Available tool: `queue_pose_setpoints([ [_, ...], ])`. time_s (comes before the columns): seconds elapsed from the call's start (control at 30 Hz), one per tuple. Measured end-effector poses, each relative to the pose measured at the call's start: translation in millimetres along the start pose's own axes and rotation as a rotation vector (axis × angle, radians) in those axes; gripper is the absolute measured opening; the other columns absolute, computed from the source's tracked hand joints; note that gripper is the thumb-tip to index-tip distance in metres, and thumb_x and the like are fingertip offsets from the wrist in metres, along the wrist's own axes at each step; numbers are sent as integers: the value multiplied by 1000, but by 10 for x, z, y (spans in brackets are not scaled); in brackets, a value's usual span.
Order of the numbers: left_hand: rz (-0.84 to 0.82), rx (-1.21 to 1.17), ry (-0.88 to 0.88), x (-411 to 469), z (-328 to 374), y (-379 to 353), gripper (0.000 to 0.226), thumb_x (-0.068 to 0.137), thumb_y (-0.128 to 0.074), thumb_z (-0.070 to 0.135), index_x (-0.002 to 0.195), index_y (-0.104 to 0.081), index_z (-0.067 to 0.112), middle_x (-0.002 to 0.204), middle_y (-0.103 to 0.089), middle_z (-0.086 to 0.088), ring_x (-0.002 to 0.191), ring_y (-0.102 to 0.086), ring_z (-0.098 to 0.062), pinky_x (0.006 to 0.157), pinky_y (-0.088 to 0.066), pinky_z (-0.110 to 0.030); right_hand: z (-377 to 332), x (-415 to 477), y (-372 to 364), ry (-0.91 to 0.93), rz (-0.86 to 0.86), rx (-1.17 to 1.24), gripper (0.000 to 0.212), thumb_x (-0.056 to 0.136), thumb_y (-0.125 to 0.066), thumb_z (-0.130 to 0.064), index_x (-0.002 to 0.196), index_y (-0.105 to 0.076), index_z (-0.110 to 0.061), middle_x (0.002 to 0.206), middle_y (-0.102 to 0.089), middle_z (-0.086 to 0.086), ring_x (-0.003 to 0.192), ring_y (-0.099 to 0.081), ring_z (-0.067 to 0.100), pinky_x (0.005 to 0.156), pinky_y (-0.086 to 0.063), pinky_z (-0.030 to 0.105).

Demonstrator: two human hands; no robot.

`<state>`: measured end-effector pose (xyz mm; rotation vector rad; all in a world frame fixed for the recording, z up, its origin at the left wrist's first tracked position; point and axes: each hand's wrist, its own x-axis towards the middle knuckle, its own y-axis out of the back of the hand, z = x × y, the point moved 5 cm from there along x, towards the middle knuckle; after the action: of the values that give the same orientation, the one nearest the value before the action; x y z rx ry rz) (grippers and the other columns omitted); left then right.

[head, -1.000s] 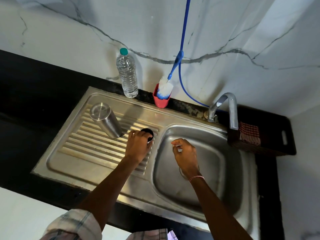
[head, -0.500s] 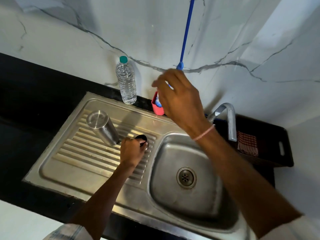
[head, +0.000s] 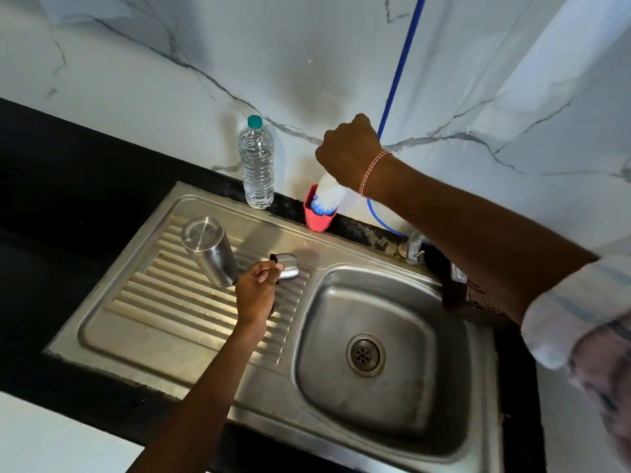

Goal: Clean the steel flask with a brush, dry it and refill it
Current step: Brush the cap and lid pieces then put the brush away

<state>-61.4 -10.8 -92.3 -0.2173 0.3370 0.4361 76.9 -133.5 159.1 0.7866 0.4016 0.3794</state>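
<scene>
Curled into a fist, the right hand [head: 348,148] grips the brush [head: 327,194] by its handle, white-and-blue bristles sitting in the red cup [head: 317,220]. The left hand [head: 254,295] pinches the steel cap [head: 288,266] over the ribbed drainboard [head: 170,302] — the steel flask [head: 208,254] stands just beside it, closed end up. The sink [head: 426,319] sits in a black counter [head: 68,186]; a water bottle [head: 256,162] stands against the white, grey-veined wall [head: 307,46] — a blue hose [head: 399,63] runs down it.

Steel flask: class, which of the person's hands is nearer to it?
Left. The left hand is beside the steel flask, holding a cap; the right hand is farther back, gripping the brush in the red cup.
</scene>
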Motion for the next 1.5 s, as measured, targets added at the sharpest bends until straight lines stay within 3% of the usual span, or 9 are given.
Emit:
queue_pose_setpoints([
  [0.17, -24, 26, -22, -51, -12, 35, 2, 93, -75, 11, 93, -74, 13, 86, -72, -3, 81, -68, -8, 78, -50, -13, 65, 45, -31, -33, 28, 24, 15, 96, -58, -10, 107, -68, -9, 68, -38, 3, 89, -67, 33, 91, -49, 45],
  [0.3, -64, 52, -42, -89, -23, 30, 6, 92, -77, 15, 89, -74, 20, 86, -70, -6, 85, -66, -13, 83, -50, -24, 172, 13, 65, -53, 85, 44, 11, 97, -56, -7, 100, -67, -8, 80, -52, 7, 91, -66, 35, 90, -44, 44],
  [0.47, -83, 78, -57, -123, -33, 43, 5, 91, -79, 20, 90, -75, 22, 86, -68, -9, 86, -65, -15, 82, -50, -24, 408, -59, 235, -122, 136, 9, 2, 94, -62, -5, 93, -64, -5, 77, -47, 11, 86, -66, 37, 91, -45, 47],
  [0.63, -74, 67, -50, -145, -30, 91, 4, 90, -79, 20, 90, -75, 21, 88, -71, -9, 88, -66, -15, 84, -50, -26, 580, -82, 337, -179, 159, 5, 13, 93, -68, -11, 88, -60, -1, 75, -48, 15, 80, -65, 39, 83, -49, 48],
  [0.83, -64, 61, -55, -182, 10, 127, 5, 91, -79, 19, 93, -75, 21, 93, -76, -5, 92, -70, -14, 82, -50, -20, 410, -74, 223, -155, 121, 17, 6, 94, -64, -7, 92, -63, -1, 76, -49, 13, 85, -67, 37, 82, -49, 44],
  [1.0, -46, 70, -63, -209, 62, 165, 4, 93, -76, 16, 93, -73, 19, 86, -71, -3, 77, -63, -9, 63, -48, -5, 210, 1, 25, -112, 113, 42, 9, 96, -59, -7, 87, -60, -8, 77, -52, 8, 86, -68, 33, 72, -40, 38],
  [1.2, -44, 74, -57, -211, 23, 158, 6, 93, -75, 12, 98, -74, 10, 80, -77, 11, 78, -70, 4, 67, -50, -7, -111, 2, -18, -37, 91, 61, 17, 96, -53, -4, 94, -68, -11, 89, -64, 4, 91, -67, 30, 73, -38, 35],
  [1.33, -60, 87, -65, -232, 1, 110, 11, 93, -76, 13, 101, -74, 7, 89, -78, 5, 85, -72, 2, 73, -49, -7, -221, -31, 101, -22, 96, 27, 18, 97, -57, -7, 80, -58, -12, 74, -52, 3, 74, -59, 26, 67, -39, 32],
  [1.5, -82, 105, -61, -228, -15, 75, 12, 93, -77, 19, 102, -75, 11, 95, -79, -1, 92, -73, -6, 79, -50, -15, -17, -185, 223, -66, 148, 26, 22, 95, -49, 3, 94, -66, -11, 88, -61, 6, 93, -66, 34, 73, -39, 36],
])
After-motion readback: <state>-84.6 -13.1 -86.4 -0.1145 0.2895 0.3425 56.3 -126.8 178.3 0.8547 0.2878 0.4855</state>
